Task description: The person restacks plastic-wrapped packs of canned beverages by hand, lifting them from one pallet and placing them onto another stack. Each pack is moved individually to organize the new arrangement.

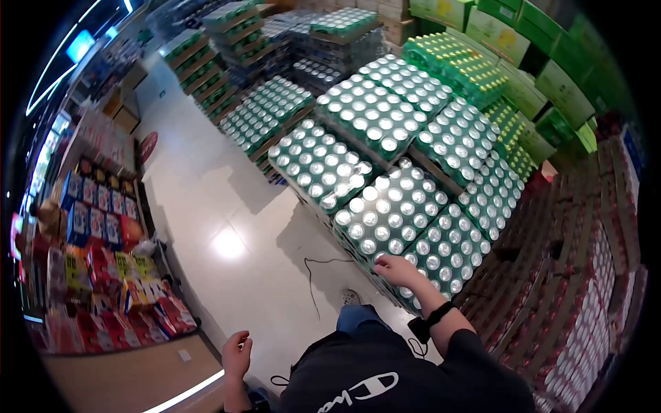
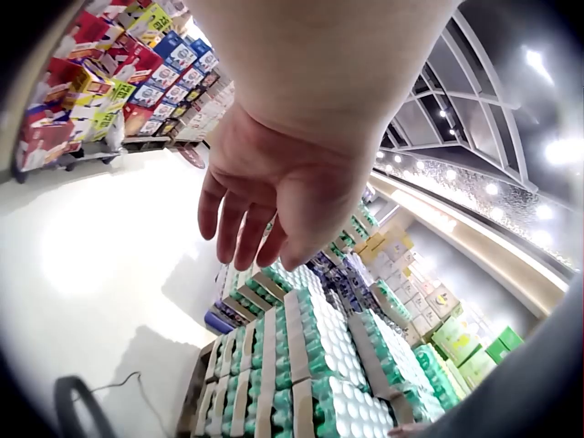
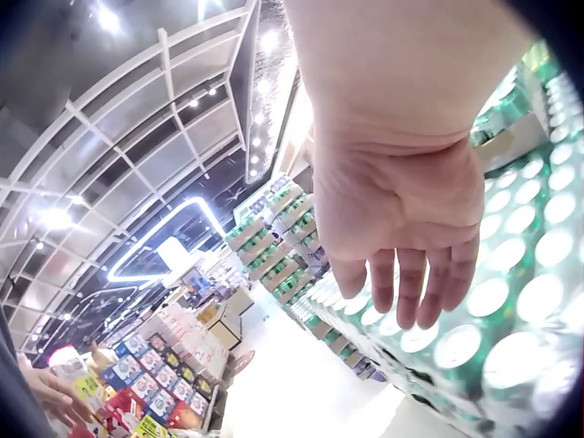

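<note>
My right hand (image 1: 403,270) is at the near edge of a stack of shrink-wrapped trays of green cans (image 1: 394,220) with silver tops. In the right wrist view its fingers (image 3: 411,283) hang loosely, overlapping the can tops (image 3: 488,297), and grip nothing. A black band (image 1: 438,314) circles the right wrist. Low on the left, my left hand (image 1: 237,354) hangs beside my body, over the floor. The left wrist view shows that hand's relaxed fingers (image 2: 248,228) slightly bent, with nothing in them.
Red can trays (image 1: 551,282) are piled to the right. Green cartons (image 1: 496,34) and yellow-topped bottle packs (image 1: 454,65) stand behind. Shelves of boxed goods (image 1: 103,275) line the left of the tiled floor (image 1: 200,186). A thin dark cord (image 1: 309,282) lies near my shoe (image 1: 350,297).
</note>
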A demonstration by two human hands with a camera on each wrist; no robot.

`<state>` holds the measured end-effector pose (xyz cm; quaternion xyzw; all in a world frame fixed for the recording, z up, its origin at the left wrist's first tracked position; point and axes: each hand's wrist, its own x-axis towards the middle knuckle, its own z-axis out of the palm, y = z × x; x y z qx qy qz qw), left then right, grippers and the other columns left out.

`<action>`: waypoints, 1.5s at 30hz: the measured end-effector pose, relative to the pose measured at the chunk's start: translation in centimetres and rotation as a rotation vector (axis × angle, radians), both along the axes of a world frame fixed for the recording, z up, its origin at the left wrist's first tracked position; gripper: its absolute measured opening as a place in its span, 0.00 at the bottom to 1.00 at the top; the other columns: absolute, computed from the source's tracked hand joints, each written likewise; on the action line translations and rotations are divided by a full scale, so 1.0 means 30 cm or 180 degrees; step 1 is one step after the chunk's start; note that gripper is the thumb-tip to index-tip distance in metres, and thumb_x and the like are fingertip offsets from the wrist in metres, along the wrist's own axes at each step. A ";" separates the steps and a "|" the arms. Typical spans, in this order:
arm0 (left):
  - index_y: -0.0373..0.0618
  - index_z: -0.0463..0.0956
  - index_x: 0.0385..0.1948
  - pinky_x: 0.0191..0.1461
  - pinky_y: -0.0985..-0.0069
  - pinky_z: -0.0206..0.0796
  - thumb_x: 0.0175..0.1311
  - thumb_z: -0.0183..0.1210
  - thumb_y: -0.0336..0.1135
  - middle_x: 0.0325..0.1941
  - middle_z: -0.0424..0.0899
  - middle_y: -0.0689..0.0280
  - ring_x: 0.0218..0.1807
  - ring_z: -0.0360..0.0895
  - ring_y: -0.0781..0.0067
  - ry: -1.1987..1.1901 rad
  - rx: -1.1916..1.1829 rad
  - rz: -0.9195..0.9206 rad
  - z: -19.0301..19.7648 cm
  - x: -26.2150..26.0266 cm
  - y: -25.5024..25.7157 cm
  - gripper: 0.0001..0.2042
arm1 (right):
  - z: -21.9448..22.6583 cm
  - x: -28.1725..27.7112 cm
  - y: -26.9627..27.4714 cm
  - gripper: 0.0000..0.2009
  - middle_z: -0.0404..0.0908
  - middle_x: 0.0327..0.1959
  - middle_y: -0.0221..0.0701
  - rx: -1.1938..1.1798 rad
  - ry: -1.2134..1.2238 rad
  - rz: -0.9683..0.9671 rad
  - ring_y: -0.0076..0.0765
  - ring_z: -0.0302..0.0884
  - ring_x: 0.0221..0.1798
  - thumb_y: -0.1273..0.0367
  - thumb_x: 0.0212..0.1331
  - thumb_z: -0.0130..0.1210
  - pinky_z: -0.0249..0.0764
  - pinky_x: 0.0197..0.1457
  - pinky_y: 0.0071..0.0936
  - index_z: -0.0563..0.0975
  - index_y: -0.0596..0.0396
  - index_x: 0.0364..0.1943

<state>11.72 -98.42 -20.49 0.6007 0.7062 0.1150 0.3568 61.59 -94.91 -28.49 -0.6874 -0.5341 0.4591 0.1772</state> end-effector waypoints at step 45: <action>0.39 0.73 0.52 0.59 0.61 0.66 0.62 0.55 0.50 0.54 0.78 0.50 0.56 0.74 0.49 0.1546 -0.0799 -0.3266 -0.908 0.067 4.285 0.25 | -0.797 -0.972 2.657 0.23 0.84 0.37 0.42 -0.1287 0.0630 -0.3288 0.45 0.82 0.40 0.52 0.61 0.48 0.75 0.48 0.38 0.80 0.61 0.40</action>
